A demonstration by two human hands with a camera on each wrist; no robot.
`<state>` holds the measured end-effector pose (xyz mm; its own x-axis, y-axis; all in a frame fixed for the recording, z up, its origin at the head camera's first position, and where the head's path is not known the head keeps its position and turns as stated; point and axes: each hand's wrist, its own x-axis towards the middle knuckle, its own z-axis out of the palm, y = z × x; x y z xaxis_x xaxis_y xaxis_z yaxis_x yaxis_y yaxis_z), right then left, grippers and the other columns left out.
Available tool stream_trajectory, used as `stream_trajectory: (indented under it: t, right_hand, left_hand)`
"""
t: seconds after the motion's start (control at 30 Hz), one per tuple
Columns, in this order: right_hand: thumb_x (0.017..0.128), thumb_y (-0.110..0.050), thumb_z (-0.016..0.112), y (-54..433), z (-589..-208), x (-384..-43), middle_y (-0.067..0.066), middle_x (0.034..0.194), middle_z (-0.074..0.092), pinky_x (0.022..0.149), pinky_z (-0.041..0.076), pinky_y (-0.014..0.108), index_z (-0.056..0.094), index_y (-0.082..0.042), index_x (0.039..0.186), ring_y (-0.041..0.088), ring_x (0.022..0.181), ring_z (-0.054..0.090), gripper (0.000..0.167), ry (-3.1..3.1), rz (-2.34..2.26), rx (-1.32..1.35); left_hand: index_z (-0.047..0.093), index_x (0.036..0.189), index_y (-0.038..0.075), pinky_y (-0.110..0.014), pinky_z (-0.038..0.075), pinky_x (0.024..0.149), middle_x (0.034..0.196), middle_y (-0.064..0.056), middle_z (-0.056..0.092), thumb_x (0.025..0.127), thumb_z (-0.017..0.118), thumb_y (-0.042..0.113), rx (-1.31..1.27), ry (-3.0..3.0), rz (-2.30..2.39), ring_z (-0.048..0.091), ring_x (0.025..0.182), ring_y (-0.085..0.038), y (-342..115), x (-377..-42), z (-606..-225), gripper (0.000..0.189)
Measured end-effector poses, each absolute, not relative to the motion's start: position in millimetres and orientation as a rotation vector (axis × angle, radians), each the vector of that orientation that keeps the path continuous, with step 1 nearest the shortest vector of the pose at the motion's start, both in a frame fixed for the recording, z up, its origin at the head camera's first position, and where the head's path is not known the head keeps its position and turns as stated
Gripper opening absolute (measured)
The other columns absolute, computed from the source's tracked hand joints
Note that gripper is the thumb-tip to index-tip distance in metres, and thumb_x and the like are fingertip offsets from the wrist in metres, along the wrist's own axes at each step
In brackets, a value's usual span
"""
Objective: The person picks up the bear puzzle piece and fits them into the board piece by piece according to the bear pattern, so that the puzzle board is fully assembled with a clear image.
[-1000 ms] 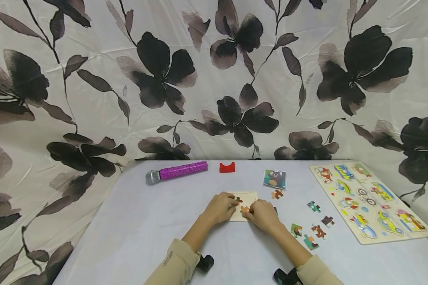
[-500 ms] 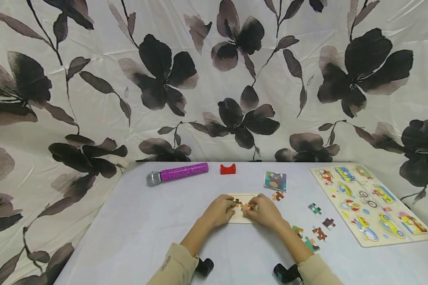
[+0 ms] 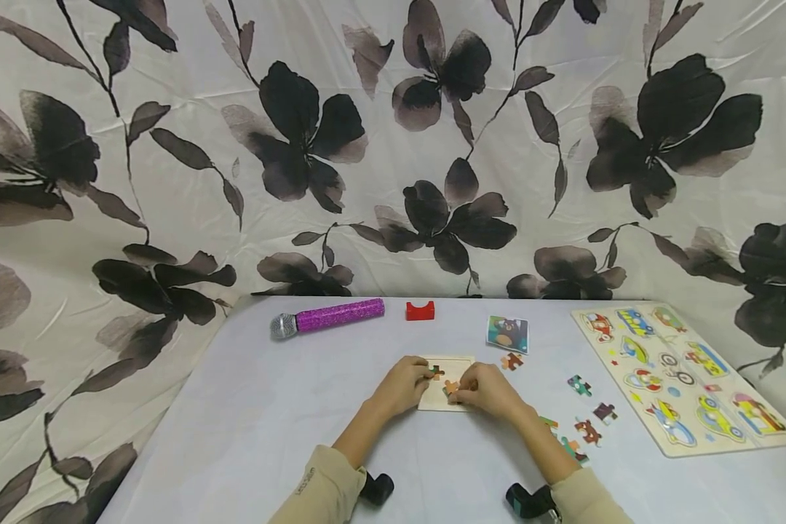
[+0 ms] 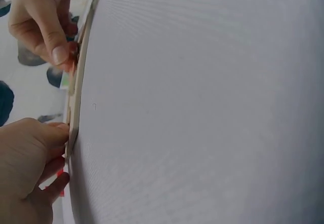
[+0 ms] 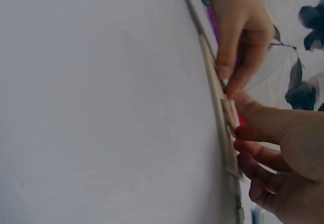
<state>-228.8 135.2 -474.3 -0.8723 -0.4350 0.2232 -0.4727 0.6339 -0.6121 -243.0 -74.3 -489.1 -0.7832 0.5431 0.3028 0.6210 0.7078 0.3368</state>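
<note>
A small wooden puzzle tray [image 3: 445,404] lies in front of the person in the head view. My left hand [image 3: 401,386] holds the tray's left side, its fingertips beside a dark-and-orange puzzle piece [image 3: 437,370] inside the tray. Over the tray's right half, my right hand [image 3: 490,389] pinches an orange-and-green puzzle piece [image 3: 450,388] between thumb and fingers. The left wrist view shows the tray [image 4: 76,102] edge-on, with both hands at it. Fingers partly cover the pinched piece in the right wrist view.
Loose puzzle pieces [image 3: 588,431] lie to the right, with a brown one [image 3: 512,361] below a bear picture card [image 3: 507,333]. A large vehicle puzzle board [image 3: 688,378] is at far right. A purple microphone [image 3: 330,316] and a red block [image 3: 421,311] lie at the back.
The right hand has shifted its fingers round the orange piece, which now sits turned slightly and lower in the tray. The left hand stays at the tray's left side.
</note>
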Motion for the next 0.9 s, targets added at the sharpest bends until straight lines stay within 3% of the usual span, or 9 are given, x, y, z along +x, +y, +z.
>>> stream_trajectory:
  t: [0.13, 0.23, 0.3, 0.43, 0.73, 0.9]
  right_hand:
    - [0.075, -0.011, 0.077, 139.4, -469.0, -231.9, -0.007, 0.055, 0.053, 0.045, 0.033, 0.018, 0.064, -0.008, 0.060, 0.003, 0.051, 0.040, 0.020, -2.837, 1.093, 0.718]
    - [0.072, -0.011, 0.080, 141.7, -468.6, -235.4, 0.000, 0.069, 0.060, 0.054, 0.041, 0.022, 0.067, -0.004, 0.071, 0.010, 0.061, 0.051, 0.015, -2.830, 1.068, 0.732]
    - [0.073, -0.012, 0.079, 143.0, -470.3, -237.9, 0.007, 0.084, 0.064, 0.066, 0.047, 0.028, 0.070, -0.001, 0.084, 0.019, 0.075, 0.057, 0.018, -2.810, 1.034, 0.833]
    - [0.078, -0.011, 0.075, 144.4, -475.9, -243.4, 0.014, 0.098, 0.064, 0.076, 0.048, 0.036, 0.071, 0.005, 0.099, 0.027, 0.090, 0.058, 0.027, -2.767, 1.039, 1.038]
    - [0.075, -0.020, 0.079, 142.3, -486.9, -246.6, 0.005, 0.084, 0.063, 0.063, 0.045, 0.023, 0.074, 0.002, 0.086, 0.014, 0.073, 0.054, 0.025, -2.741, 1.105, 0.858]
    - [0.077, -0.017, 0.077, 148.0, -489.1, -246.3, 0.003, 0.080, 0.063, 0.062, 0.046, 0.023, 0.072, -0.004, 0.074, 0.012, 0.072, 0.053, 0.014, -2.695, 1.120, 0.737]
  left_hand:
    - [0.072, 0.098, 0.002, -0.037, 0.044, 0.097, 0.111, -0.014, 0.064, 0.087, 0.063, 0.006, -0.928, -2.730, -0.629, 0.057, 0.108, -0.028, -73.8, -243.6, -489.5, 0.015]
    - [0.072, 0.098, 0.002, -0.037, 0.044, 0.097, 0.111, -0.014, 0.064, 0.087, 0.063, 0.007, -0.916, -2.744, -0.628, 0.057, 0.108, -0.027, -73.5, -244.1, -489.1, 0.015]
    - [0.072, 0.098, 0.003, -0.037, 0.044, 0.097, 0.112, -0.013, 0.064, 0.088, 0.062, 0.008, -0.911, -2.760, -0.624, 0.057, 0.108, -0.027, -73.1, -244.5, -488.7, 0.015]
    - [0.072, 0.100, 0.003, -0.037, 0.043, 0.098, 0.113, -0.013, 0.064, 0.089, 0.062, 0.008, -0.905, -2.784, -0.635, 0.056, 0.110, -0.027, -72.7, -245.6, -488.7, 0.016]
    - [0.067, 0.110, 0.001, -0.038, 0.043, 0.098, 0.113, -0.014, 0.064, 0.088, 0.062, 0.006, -0.915, -2.767, -0.667, 0.056, 0.110, -0.027, -72.4, -245.9, -489.8, 0.024]
    - [0.070, 0.106, 0.001, -0.038, 0.044, 0.097, 0.113, -0.013, 0.064, 0.088, 0.061, 0.007, -0.919, -2.773, -0.646, 0.056, 0.109, -0.027, -72.1, -245.7, -489.1, 0.021]
